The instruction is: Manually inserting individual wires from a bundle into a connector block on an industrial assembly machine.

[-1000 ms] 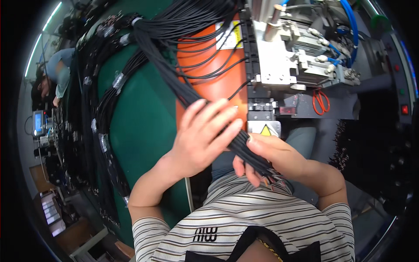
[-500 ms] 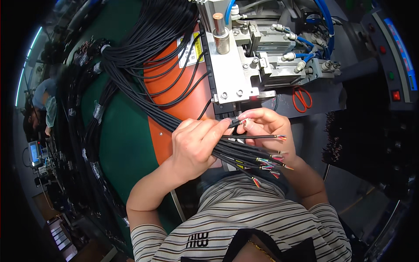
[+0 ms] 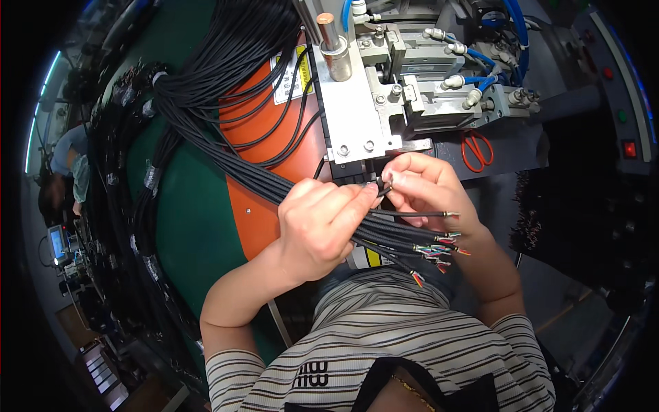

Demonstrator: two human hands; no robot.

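Hands sit close together, thumb tips nearly meeting, just below the near edge of a metal block. The left hand (image 3: 312,223) is curled closed around a bundle of black cables (image 3: 257,178), its thumb stretched out toward the right. The right hand (image 3: 436,189) has thumb and forefinger pinched together on the end of a single black cable (image 3: 384,191) that emerges by the left thumb — its very tip is covered by the fingers. Past the left fist the bundle fans out below the right hand, stripped ends showing coloured wires (image 3: 432,255). Just beyond the hands stands the metal block (image 3: 353,117), with pneumatic cylinders (image 3: 429,65) and blue hoses (image 3: 479,58) to its right; red scissor handles (image 3: 476,145) lie near the right hand. Up and to the left, the bundle crosses an orange panel (image 3: 257,226) bearing a yellow-and-white label (image 3: 285,89). Left of that spreads a green worktop (image 3: 195,226), with taped cable bunches (image 3: 151,177) along it — and, farther off, another person (image 3: 67,147) leaning forward.
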